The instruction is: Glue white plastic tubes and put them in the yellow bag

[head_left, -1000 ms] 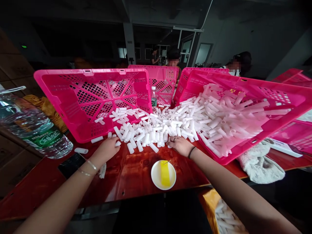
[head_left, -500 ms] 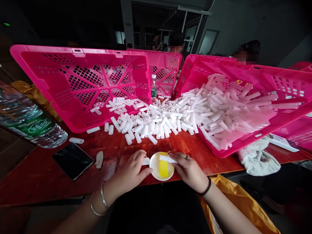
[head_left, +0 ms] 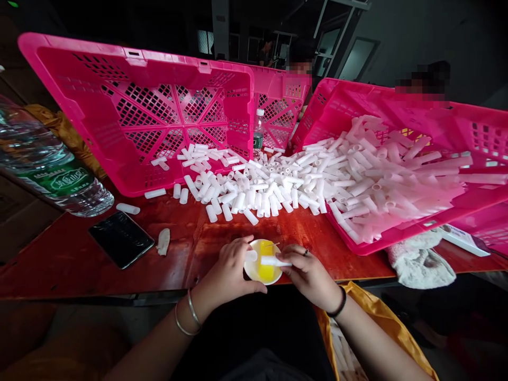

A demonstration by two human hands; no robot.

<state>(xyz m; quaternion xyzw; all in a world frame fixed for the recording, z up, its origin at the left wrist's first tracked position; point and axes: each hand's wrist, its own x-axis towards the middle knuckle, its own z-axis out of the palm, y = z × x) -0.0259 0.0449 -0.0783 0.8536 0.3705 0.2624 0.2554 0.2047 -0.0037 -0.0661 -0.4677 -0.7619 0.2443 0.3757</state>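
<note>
Tube 1 (head_left: 251, 256) is gripped in left hand (head_left: 233, 269); tube 2 (head_left: 273, 261), in right hand (head_left: 309, 275), both over white bowl (head_left: 253, 270).

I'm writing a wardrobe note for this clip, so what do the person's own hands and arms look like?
The left hand is ungloved, with silvery bangles, seemingly two, at its wrist. The right hand is also ungloved, with a dark ring and a thin dark wristband. No sleeves show.
</note>
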